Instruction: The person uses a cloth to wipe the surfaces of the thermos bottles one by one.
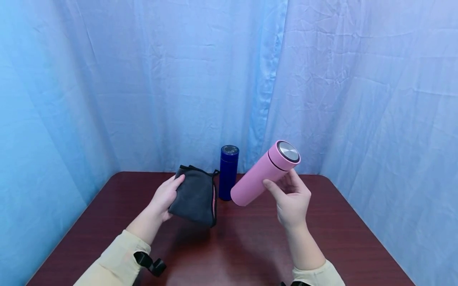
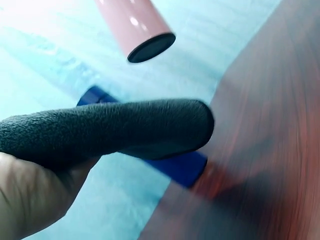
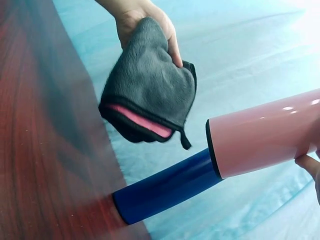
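My left hand point(image 1: 165, 198) grips a folded dark grey cloth point(image 1: 193, 196) above the table, thumb on its near face. The cloth has black edging, a small hanging loop and a strip of pink point(image 3: 142, 120) showing inside the fold. On the right, my right hand point(image 1: 293, 198) holds a pink thermos flask point(image 1: 259, 174) off the table. It tilts, its silver-topped lid up to the right and its dark base point(image 2: 151, 47) down to the left. Between the two stands a dark blue thermos flask point(image 1: 229, 174), upright on the table, touched by neither hand.
The dark red wooden table point(image 1: 332, 238) has rounded far corners. Pale blue curtains point(image 1: 171, 79) hang behind it and along both sides. Black straps point(image 1: 149, 263) sit at the cream sleeves.
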A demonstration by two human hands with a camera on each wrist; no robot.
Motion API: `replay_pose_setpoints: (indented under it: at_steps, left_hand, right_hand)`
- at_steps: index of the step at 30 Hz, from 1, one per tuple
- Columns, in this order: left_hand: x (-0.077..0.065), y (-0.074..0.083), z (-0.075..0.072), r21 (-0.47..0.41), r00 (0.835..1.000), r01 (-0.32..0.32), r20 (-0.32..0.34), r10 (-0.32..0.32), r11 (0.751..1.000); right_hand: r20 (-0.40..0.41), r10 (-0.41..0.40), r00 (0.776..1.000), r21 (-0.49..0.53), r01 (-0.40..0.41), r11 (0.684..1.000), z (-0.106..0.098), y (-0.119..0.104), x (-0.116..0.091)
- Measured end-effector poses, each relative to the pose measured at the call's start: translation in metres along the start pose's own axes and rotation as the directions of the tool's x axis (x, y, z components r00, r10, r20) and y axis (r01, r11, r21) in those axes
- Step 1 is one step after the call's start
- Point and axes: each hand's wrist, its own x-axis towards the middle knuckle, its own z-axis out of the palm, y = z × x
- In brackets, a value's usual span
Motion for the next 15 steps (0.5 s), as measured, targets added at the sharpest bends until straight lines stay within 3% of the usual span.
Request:
replay_pose_setpoints:
  at_steps: [7, 15]
  left_hand:
    - [-0.01, -0.005, -0.025, 0.105, 0.996, 0.084, 0.0, -0.084, 0.991]
    - [-0.014, -0.026, -0.021, 0.176, 0.986, 0.148, 0.053, -0.16, 0.973]
  right_hand:
    - [-0.001, 0.068, 0.998, -0.048, -0.068, 0.997, 0.003, 0.011, 0.002]
    - [-0.005, 0.089, 0.996, -0.056, -0.089, 0.994, 0.004, 0.012, 0.009]
